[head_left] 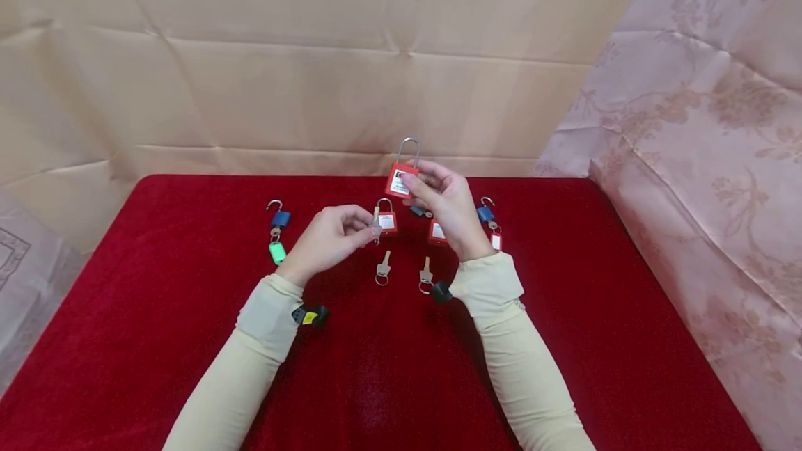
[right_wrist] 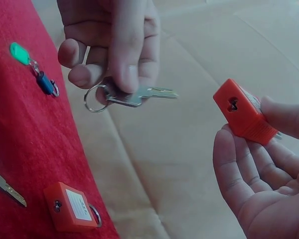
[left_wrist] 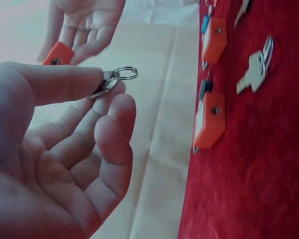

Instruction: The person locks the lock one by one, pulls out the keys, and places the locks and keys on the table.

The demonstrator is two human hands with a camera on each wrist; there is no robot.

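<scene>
The held red padlock (head_left: 397, 180) is raised over the far part of the table (head_left: 376, 381), pinched between the thumb and fingers of the right hand (head_left: 447, 199), its shackle pointing up; the keyhole (right_wrist: 233, 104) sits in the end away from the shackle. The held key (right_wrist: 148, 93), pinched in the left hand (head_left: 328, 236), is nearer the person: from it the padlock lies beyond and to the right. In the right wrist view the key's long axis runs sideways, blade tip toward the keyhole end, ring trailing, with a gap between tip and lock. Beneath lie a left red padlock (head_left: 388, 223) and a right red padlock (head_left: 437, 232), then two loose keys (head_left: 384, 266) nearer the person, with a blue padlock (head_left: 280, 218) and its green tag (head_left: 278, 252) off to the left
</scene>
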